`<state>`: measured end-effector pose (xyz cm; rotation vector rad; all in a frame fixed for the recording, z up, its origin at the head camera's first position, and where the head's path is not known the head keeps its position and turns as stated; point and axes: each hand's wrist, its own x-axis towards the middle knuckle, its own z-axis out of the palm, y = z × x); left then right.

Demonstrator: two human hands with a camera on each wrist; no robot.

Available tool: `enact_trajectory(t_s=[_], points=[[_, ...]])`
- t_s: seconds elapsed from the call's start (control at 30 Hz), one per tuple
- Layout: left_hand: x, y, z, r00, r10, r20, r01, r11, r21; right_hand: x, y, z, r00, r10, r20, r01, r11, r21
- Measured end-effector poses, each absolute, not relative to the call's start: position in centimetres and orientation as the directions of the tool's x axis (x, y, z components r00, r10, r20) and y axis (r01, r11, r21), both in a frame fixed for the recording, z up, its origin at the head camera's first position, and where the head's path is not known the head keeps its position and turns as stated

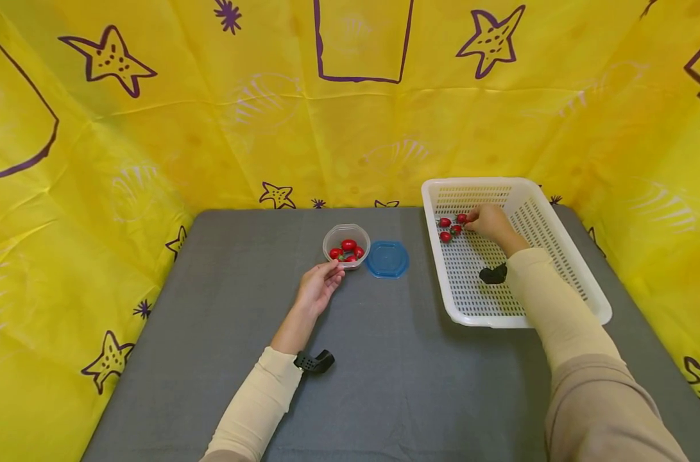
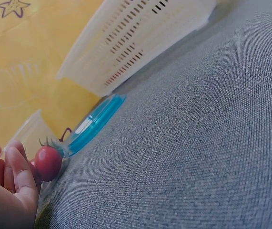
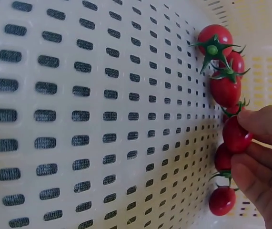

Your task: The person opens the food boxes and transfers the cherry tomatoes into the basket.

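My left hand [image 1: 319, 285] holds the near rim of a small clear plastic container [image 1: 341, 232] between thumb and fingers. Several red cherry tomatoes [image 1: 348, 244] lie inside it; the left wrist view shows one tomato [image 2: 48, 163] with a green stem beside the fingers. Over on the right, my right hand [image 1: 493, 224] reaches into a white slotted basket [image 1: 455, 301]. Its thumb and fingers pinch a cherry tomato [image 3: 236, 134]. More cherry tomatoes [image 3: 225, 89] with green calyxes cluster round those fingertips, by the basket's far left corner.
A blue lid [image 1: 387, 259] lies flat on the grey cloth-covered table [image 1: 373, 372], between container and basket. Yellow patterned fabric [image 1: 350, 141] hangs behind the table and along both sides. The basket's raised walls surround my right hand.
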<state>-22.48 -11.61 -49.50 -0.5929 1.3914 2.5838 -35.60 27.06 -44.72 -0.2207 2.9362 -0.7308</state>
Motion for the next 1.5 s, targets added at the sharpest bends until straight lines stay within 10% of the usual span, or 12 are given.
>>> enact_trajectory(t_s=[1.5], points=[[-22.4, -11.5, -49.5, -0.910, -0.058, -0.410, -0.319, -0.534, 0.783, -35.6, 22.2, -39.8, -0.938, -0.330, 0.106, -0.338, 0.807, -0.483]])
